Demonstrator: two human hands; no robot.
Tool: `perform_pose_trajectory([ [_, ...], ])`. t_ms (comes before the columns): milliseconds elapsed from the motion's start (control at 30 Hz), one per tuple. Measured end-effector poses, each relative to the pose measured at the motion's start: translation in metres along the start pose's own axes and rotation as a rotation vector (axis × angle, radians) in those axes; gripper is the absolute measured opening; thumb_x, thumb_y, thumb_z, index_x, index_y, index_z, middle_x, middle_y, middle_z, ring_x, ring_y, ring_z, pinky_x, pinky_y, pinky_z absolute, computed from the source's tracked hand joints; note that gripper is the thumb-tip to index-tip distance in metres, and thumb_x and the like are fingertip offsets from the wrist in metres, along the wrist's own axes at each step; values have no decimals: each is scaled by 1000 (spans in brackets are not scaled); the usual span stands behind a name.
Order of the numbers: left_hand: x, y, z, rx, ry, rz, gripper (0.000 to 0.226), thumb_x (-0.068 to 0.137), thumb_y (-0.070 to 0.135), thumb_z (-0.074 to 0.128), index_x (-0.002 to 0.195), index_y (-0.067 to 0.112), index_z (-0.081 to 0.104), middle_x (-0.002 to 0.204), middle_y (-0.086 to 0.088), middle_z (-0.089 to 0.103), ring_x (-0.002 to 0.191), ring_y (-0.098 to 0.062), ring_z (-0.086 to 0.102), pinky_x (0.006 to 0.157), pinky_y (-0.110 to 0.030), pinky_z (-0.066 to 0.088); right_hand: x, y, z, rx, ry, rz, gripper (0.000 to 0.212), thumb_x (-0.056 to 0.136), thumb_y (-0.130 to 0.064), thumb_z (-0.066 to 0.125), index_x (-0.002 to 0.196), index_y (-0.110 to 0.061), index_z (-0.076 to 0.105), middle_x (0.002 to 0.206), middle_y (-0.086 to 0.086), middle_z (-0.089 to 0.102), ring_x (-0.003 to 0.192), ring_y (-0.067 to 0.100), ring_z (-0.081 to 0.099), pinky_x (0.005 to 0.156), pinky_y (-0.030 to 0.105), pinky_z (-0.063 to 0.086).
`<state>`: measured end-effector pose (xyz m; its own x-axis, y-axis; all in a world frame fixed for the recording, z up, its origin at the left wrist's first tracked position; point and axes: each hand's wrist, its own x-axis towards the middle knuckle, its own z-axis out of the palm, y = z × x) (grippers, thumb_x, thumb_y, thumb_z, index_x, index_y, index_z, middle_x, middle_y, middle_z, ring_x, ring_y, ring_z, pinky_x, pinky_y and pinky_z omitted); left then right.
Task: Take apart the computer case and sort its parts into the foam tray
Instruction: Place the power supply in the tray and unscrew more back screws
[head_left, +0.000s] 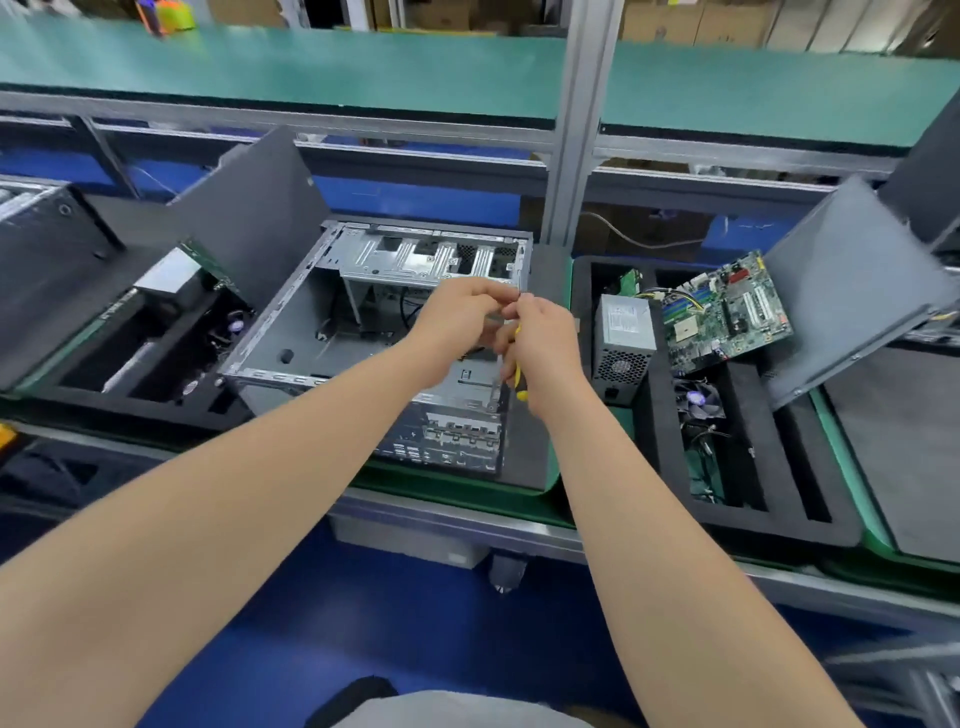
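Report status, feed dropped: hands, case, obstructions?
Right hand grips yellow-handled tool; left hand meets it over case. Case open; motherboard on foam tray. Nothing blocking.

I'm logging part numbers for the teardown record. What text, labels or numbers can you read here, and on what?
Nothing here reads clearly.
Label on the power supply: printed lines, too blurred to read.
Print on the motherboard: too small.
Port marks on the computer case rear: too small.
Round mark on the cardboard boxes: no legible words.
The yellow-handled tool in the right hand: no print visible.
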<state>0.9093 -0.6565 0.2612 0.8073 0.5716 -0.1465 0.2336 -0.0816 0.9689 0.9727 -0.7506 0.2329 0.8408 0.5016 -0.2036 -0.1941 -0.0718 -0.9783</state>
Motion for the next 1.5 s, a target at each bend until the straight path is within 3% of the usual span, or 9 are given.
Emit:
perform_pose_trajectory([
  [133,-1,-7,-59,120,-25,27,31,95,2,50,105,16,75,94,-6,79,90,-25,76,86,-38,61,-6,-6,40,-80,-78,-15,25,105,-17,39,98,-9,61,54,4,61,34,23,47,40,23,33],
  [267,-4,-21,-122,211,-38,35,33,95,2,48,106,18,75,89,-2,79,87,-19,76,92,-46,59,-20,-8,95,-98,-113,7,26,107,-19,38,100,-8,61,56,5,63,35,22,47,43,27,35],
  [433,-11,-43,-188,218,-40,53,36,94,0,46,104,19,75,86,0,79,81,-12,75,90,-45,58,-32,-8,161,-106,-124,32,26,108,-17,36,104,-9,61,56,4,63,34,21,47,43,27,33],
  [600,-19,-73,-260,202,-36,61,37,93,-1,45,105,17,75,86,-1,79,84,-16,76,90,-47,59,-43,6,238,-106,-97,127,25,108,-17,37,106,-13,62,58,5,65,37,21,49,49,32,37],
  [867,-19,-105,-333,150,6,52,35,93,1,46,105,17,75,91,0,79,86,-17,76,91,-46,59,-54,26,317,-61,-89,203,28,104,-17,39,111,-11,65,64,7,64,39,22,51,40,25,37],
  [1200,-14,-124,-399,128,233,33,37,90,2,45,96,22,76,86,4,78,82,-16,75,85,-43,61,-40,27,386,-73,-205,271,30,102,-20,40,110,-12,68,76,9,65,42,20,52,43,28,41],
  [1500,-10,-135,-479,109,300,40,37,91,1,44,100,19,75,88,3,78,83,-19,74,81,-39,60,-32,23,467,-103,-273,276,28,101,-18,42,107,-12,69,76,10,63,40,18,52,41,27,42],
])
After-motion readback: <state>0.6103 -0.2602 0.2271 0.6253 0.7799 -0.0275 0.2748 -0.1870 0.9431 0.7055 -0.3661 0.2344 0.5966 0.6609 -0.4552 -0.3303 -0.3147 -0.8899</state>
